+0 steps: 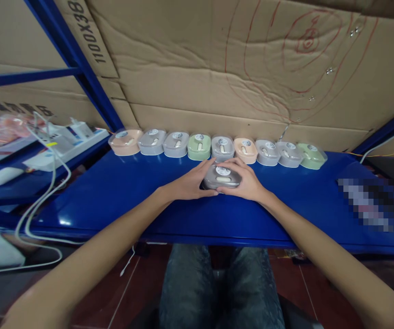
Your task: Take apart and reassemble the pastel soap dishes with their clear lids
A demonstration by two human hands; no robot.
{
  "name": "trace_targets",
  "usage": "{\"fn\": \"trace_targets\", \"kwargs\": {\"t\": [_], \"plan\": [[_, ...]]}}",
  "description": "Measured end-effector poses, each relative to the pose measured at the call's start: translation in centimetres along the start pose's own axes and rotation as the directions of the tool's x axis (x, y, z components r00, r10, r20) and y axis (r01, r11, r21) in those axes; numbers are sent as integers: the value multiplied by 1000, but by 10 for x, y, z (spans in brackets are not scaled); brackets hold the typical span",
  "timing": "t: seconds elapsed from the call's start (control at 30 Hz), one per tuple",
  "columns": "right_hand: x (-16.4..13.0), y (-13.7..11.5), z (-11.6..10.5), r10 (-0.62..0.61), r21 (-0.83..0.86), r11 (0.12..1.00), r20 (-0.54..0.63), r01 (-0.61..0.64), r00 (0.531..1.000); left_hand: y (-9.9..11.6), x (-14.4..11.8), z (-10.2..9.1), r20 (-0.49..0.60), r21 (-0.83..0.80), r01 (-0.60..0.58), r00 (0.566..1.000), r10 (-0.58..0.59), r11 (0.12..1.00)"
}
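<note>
Grey clear-lidded case [222,177], holding a pale oblong piece, sits clasped between left hand [190,183] and right hand [248,182].

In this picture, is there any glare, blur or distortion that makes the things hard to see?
Head view: wide-angle bending curves the blue shelf and the row of small boxes; soft glare lies on the shelf at its left edge; a pixelated patch hides something at right; the forearms blur near the bottom edge, while both hands, left hand and right hand, around the grey box, are sharp.
</note>
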State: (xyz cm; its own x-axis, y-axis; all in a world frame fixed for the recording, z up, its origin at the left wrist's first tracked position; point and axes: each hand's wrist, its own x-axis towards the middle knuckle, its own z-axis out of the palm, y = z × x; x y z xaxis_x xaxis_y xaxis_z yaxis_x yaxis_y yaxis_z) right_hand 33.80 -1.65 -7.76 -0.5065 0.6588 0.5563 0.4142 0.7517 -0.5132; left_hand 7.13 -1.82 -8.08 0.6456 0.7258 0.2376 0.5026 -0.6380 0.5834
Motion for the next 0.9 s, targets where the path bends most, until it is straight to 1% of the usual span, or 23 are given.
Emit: {"fn": "trace_targets", "kwargs": {"t": [0.13, 0.3, 0.4, 0.5, 0.67, 0.73, 0.8, 0.9], "plan": [[0, 0, -1, -6, -3, 1000, 4, 6, 1000, 1, 1, 0, -16, 6, -27, 1000, 27, 1000], [0, 1, -2, -15, 8, 1000, 16, 15, 1000, 7, -1, -4, -19, 64, -12, 1000, 13, 998], [1, 2, -1, -16, 10, 1000, 16, 16, 1000, 15, -2, -7, -36, 128, -66, 997, 71, 990], [1, 2, 0, 23, 29, 999, 22, -24, 999, 23, -3, -8, -28, 161, -122, 991, 128, 979], [1, -1, 1, 40, 53, 998, 17, -41, 999, 32, -3, -8, -16, 152, -134, 990, 138, 979], [1, 0, 0, 29, 98, 995, 20, -31, 999, 33, -3, -9, -9, 166, -138, 990, 141, 976], [1, 2, -1, 29, 201, 979, 38, -36, 999, 33, -3, -12, 6, 192, -132, 991, 133, 973], [0, 10, -1, 99, 384, 916, 68, -118, 993, 36, -9, -18, 41, 246, -85, 996, 77, 965]]}}
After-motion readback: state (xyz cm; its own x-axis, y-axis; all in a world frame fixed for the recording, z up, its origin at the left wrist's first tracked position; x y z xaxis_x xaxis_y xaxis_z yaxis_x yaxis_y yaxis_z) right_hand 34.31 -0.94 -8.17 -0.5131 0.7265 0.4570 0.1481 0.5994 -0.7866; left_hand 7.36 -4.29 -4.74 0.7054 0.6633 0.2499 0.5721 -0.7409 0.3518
